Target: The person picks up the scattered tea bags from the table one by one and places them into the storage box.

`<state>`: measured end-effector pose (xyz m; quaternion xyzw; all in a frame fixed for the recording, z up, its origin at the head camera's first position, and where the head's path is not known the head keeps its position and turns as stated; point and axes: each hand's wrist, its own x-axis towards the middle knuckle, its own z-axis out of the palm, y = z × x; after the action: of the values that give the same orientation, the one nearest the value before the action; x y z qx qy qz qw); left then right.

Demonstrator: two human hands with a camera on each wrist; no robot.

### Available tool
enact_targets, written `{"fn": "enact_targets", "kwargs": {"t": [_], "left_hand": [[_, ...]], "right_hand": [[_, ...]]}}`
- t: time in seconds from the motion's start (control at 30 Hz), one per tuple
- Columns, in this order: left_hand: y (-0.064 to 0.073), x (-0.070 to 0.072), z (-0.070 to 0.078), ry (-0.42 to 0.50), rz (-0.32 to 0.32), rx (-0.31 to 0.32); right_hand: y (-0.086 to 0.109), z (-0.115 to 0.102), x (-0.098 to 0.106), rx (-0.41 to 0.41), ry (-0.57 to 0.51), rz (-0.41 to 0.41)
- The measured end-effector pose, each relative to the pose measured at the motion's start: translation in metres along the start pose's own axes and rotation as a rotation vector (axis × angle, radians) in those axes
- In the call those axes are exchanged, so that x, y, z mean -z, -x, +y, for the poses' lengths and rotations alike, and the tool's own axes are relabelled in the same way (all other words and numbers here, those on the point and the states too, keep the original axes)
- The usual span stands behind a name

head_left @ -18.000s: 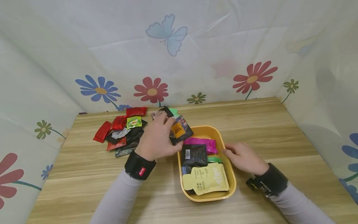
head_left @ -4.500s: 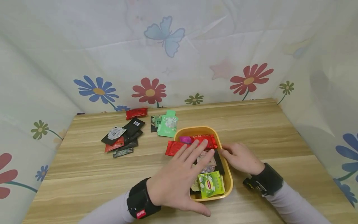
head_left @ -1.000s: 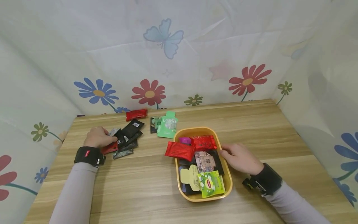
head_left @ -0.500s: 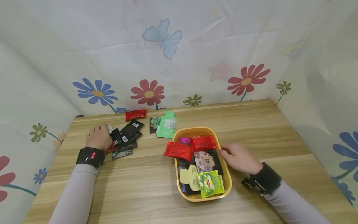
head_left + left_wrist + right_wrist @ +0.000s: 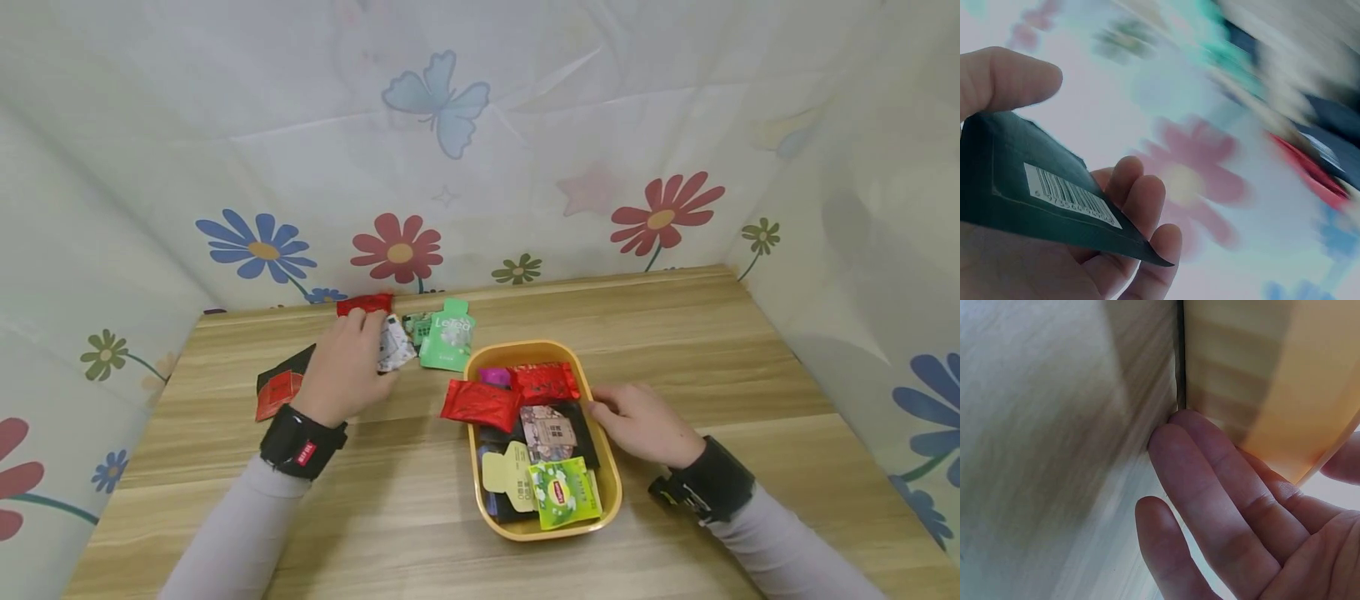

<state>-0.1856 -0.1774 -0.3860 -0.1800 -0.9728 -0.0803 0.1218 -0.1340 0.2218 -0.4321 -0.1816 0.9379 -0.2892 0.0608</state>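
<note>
My left hand [image 5: 347, 367] is above the left part of the table, pinching a tea sachet between thumb and fingers. In the left wrist view the sachet [image 5: 1054, 187] shows a dark back with a white barcode; in the head view a white patterned sachet [image 5: 393, 343] shows at the fingertips. My right hand [image 5: 648, 423] holds the right rim of a yellow tray [image 5: 617, 492], fingers against its outer wall [image 5: 1235, 369]. Inside are several sachets, including a green Lipton one [image 5: 564, 493], a pinkish one [image 5: 550, 433] and a red one [image 5: 483, 404] overlapping the left rim.
A red and black sachet [image 5: 279, 393] lies left of my left hand. Further back are a red packet [image 5: 364, 303], a mint-green LeTea sachet [image 5: 447, 337] and a dark green one [image 5: 417, 327]. My left hand hides part of the pile. A printed cloth [image 5: 525, 167] surrounds the wooden table.
Over the last second my left hand has lifted from the left pile and moved right with a sachet. Earlier, red, pinkish and Lipton sachets came into the tray. My right hand has stayed there.
</note>
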Motion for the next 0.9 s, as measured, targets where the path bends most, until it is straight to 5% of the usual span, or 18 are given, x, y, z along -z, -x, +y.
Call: {"fn": "enact_targets", "kwargs": {"t": [0.27, 0.5, 0.7, 0.9], "left_hand": [[0.002, 0.011, 0.107, 0.029, -0.012, -0.271], [0.007, 0.011, 0.168, 0.022, -0.039, -0.423], [0.012, 0.006, 0.185, 0.134, -0.11, -0.531], [0.014, 0.002, 0.16, 0.16, -0.167, -0.471]], "right_hand": [[-0.001, 0.003, -0.001, 0.012, 0.016, 0.012], [0.0, 0.005, -0.001, 0.036, 0.011, 0.011], [0.0, 0.004, 0.0, 0.037, -0.009, 0.014], [0.0, 0.002, 0.001, 0.024, -0.01, 0.001]]}}
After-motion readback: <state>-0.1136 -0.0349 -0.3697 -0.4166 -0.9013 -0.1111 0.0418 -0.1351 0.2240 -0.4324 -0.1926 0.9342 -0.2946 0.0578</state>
